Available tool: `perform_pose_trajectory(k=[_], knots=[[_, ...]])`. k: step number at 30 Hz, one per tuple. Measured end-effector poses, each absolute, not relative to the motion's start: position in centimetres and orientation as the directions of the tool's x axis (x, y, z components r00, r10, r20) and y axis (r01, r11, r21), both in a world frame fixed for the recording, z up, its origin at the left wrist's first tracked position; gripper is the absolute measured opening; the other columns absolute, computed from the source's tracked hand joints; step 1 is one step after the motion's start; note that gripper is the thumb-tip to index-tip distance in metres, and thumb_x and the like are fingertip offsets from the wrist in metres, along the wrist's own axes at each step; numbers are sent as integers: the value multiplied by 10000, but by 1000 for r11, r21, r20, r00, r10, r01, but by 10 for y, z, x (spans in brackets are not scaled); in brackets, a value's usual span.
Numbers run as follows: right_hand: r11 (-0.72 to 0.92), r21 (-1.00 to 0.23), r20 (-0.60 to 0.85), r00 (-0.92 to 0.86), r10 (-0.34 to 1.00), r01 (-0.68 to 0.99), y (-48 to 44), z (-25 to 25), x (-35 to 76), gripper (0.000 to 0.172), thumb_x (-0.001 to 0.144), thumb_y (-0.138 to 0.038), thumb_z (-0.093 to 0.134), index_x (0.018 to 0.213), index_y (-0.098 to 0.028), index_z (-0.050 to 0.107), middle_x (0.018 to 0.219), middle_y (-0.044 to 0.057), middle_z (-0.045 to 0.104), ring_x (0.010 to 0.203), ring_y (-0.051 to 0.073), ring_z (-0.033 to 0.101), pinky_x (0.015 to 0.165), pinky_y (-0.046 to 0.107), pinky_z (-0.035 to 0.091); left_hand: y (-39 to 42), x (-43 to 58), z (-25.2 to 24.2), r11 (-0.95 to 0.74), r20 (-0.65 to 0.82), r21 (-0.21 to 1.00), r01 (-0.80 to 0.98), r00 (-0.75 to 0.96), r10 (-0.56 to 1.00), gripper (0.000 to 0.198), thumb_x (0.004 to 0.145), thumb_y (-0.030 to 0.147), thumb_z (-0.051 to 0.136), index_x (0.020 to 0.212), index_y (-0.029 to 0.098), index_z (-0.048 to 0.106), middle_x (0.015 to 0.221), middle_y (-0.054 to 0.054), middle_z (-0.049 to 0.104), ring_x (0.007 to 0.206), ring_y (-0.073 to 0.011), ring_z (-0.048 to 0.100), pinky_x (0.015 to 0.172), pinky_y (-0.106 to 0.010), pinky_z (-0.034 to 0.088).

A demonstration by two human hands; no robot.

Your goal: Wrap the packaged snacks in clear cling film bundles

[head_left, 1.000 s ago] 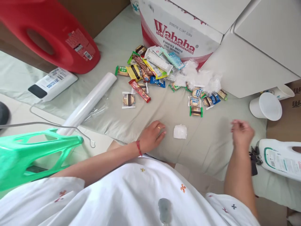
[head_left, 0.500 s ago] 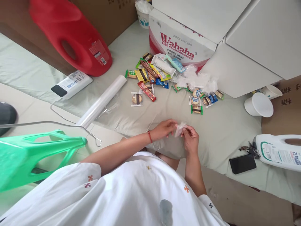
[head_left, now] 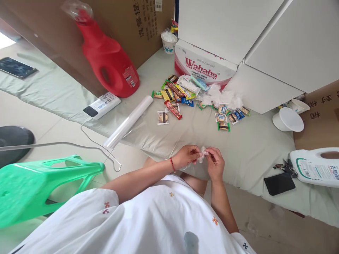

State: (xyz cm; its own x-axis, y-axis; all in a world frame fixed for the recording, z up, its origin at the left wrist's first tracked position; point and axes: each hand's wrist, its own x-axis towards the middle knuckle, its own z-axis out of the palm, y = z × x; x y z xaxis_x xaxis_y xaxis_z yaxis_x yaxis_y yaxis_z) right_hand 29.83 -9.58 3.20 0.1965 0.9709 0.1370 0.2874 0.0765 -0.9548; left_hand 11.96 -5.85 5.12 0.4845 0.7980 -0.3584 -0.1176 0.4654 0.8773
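Note:
My left hand [head_left: 188,156], with a red bracelet at the wrist, pinches one side of a small crumpled piece of clear plastic film [head_left: 202,154]. On its other side my right hand [head_left: 215,163] grips the same film between thumb and fingers. Both hands are above the near edge of the cloth, in front of my lap. Beyond them lie wrapped snacks: a red-wrapped bar [head_left: 173,109], a biscuit packet [head_left: 163,118] and a green-edged packet [head_left: 224,126]. A heap of crumpled clear plastic [head_left: 222,96] rests by the snack pile.
A roll of clear film [head_left: 129,121] lies left of the snacks, near a red jug [head_left: 111,63] and a white power bank [head_left: 102,105]. A green stool [head_left: 23,187] stands at left. To the right are a black wallet-like item [head_left: 279,183], keys [head_left: 287,168] and a white bottle [head_left: 316,167].
My left fingers have closed onto the film, which now sits bunched between both hands. The view has shifted, showing more of the red jug and a phone at the far left.

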Motion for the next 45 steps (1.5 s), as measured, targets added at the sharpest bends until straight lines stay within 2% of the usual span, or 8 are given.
perform_pose_trajectory(k=[5, 10, 15, 24, 29, 32, 40, 45], knots=[[77, -997, 59, 378, 924, -31, -110, 27, 298, 272, 810, -466, 792, 901, -217, 733, 1033, 63, 665, 1026, 211, 627, 892, 355, 521, -63, 104, 48, 447, -303, 852, -272, 442, 845, 513, 720, 628, 834, 774, 184, 583, 617, 39, 582, 528, -83, 510, 521, -216, 400], [-49, -961, -132, 295, 946, -273, -128, 29, 301, 281, 721, -410, 870, 888, -225, 740, 1182, 69, 681, 1067, 214, 640, 857, 339, 529, -62, 94, 51, 360, -233, 887, -290, 393, 890, 501, 779, 623, 804, 804, 187, 558, 649, 35, 591, 570, -83, 509, 588, -228, 416], [-162, -887, -336, 366, 868, -432, -135, 41, 295, 606, 820, -745, 679, 1176, -256, 714, 1143, 78, 715, 987, 229, 674, 744, 373, 591, -62, 95, 54, 152, -63, 963, -222, 362, 930, 440, 857, 592, 753, 847, 183, 591, 782, 8, 603, 695, -116, 579, 694, -272, 480], [-266, -910, -367, 316, 875, -319, -129, 59, 306, 428, 634, -537, 932, 790, -209, 706, 657, -41, 580, 569, 88, 473, 438, 200, 356, -50, 81, 51, 353, -179, 890, -288, 493, 852, 494, 765, 610, 829, 820, 185, 583, 768, 8, 594, 703, -121, 573, 673, -267, 486], [-242, -903, -370, 358, 858, -354, -124, 56, 297, 434, 612, -504, 949, 811, -207, 705, 647, -45, 572, 581, 88, 493, 462, 200, 360, -53, 75, 50, 421, -372, 875, -238, 224, 901, 528, 766, 628, 809, 748, 200, 502, 668, 48, 507, 561, -66, 433, 500, -200, 316], [-148, -955, -256, 468, 846, -256, -126, 51, 280, 407, 686, -522, 907, 856, -211, 708, 698, -40, 618, 595, 92, 523, 528, 230, 431, -69, 82, 54, 483, -418, 859, -171, 313, 853, 591, 825, 717, 697, 659, 196, 473, 561, 57, 425, 461, -48, 310, 446, -227, 184], [-213, -939, -286, 268, 920, -270, -141, 47, 258, 338, 751, -507, 872, 912, -229, 765, 825, 7, 731, 751, 156, 664, 723, 316, 580, -78, 114, 60, 402, -320, 912, -78, 478, 818, 510, 715, 623, 839, 800, 191, 581, 614, 45, 543, 549, -86, 457, 490, -230, 305], [-207, -874, -387, 372, 843, -441, -140, 50, 275, 382, 643, -478, 933, 861, -231, 740, 777, -19, 687, 660, 105, 594, 554, 226, 498, -69, 105, 49, 443, -338, 876, -190, 415, 845, 414, 772, 519, 823, 762, 193, 569, 614, 44, 548, 527, -79, 461, 484, -229, 311]])
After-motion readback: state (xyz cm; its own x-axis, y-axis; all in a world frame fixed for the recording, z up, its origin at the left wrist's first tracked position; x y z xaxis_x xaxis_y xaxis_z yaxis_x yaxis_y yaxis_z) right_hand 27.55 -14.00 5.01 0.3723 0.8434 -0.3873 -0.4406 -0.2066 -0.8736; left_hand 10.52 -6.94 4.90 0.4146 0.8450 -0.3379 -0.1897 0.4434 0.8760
